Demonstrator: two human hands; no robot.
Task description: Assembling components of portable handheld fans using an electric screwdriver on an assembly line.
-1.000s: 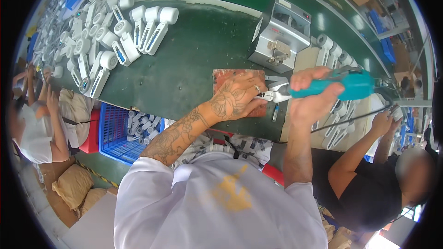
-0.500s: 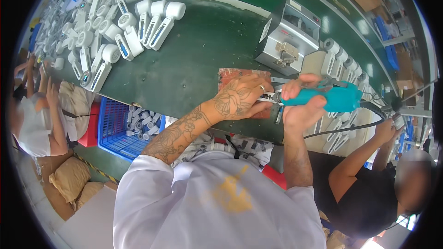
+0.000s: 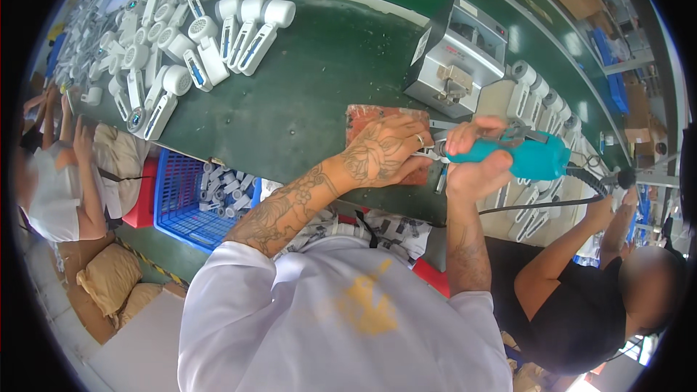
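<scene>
Align the teal power driver [image 3: 536, 157], wrapped in the right hand [image 3: 475, 176], along 1 straight axis with the white part [image 3: 430, 152], pinched between the left hand's [image 3: 388, 149] thumb and fingers over the red block's [image 3: 360, 120] right edge.

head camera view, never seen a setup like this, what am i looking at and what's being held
No robot here: this is a person, seen by a wide fisheye camera worn on their head and looking down, so straight edges bend. The right hand holds a teal power tool. The left hand lies over a red board, close to the tool's front end; whatever sits there is mostly hidden. On the green table are many white round-headed devices and a grey metal machine.
</scene>
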